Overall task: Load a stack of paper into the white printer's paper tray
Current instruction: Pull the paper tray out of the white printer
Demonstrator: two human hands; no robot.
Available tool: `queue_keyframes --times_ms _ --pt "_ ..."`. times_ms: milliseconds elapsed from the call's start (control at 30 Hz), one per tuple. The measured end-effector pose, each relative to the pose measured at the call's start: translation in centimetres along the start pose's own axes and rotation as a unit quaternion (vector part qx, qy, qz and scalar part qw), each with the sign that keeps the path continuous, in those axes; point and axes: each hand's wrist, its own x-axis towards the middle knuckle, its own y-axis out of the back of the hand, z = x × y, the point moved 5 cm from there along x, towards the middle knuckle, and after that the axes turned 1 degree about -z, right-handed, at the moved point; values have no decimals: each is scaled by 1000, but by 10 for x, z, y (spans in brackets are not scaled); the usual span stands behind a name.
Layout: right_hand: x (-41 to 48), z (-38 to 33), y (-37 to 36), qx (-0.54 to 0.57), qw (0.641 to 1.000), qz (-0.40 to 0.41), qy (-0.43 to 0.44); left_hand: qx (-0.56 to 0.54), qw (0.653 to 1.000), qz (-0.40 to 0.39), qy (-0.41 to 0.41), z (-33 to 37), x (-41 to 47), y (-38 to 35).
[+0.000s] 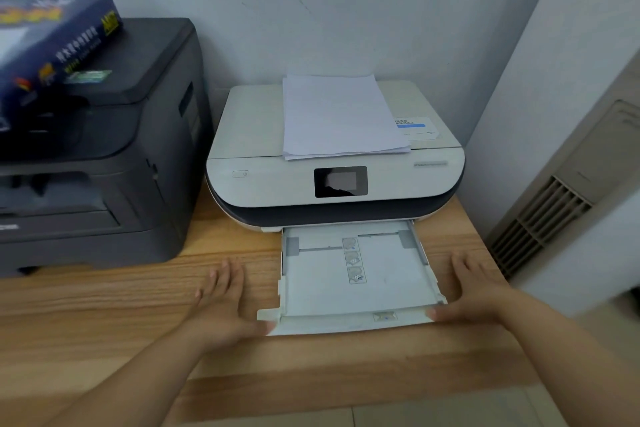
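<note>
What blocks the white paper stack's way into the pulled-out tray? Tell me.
Nothing visible. The white paper stack lies on top of the white printer, and the pulled-out white plastic tray below is open and holds no sheets. The left hand and right hand flank its front corners.

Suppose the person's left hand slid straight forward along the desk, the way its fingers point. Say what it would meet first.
Probably the white printer: the left hand points up and slightly right over bare wooden desk, just left of the pulled-out paper tray. Depth is uncertain.
</note>
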Motion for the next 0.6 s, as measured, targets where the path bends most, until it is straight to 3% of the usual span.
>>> queue_keyframes --times_ms 600 --pt "-29 7 -19 -62 997 -36 18 37 998 -46 9 2 -42 -19"
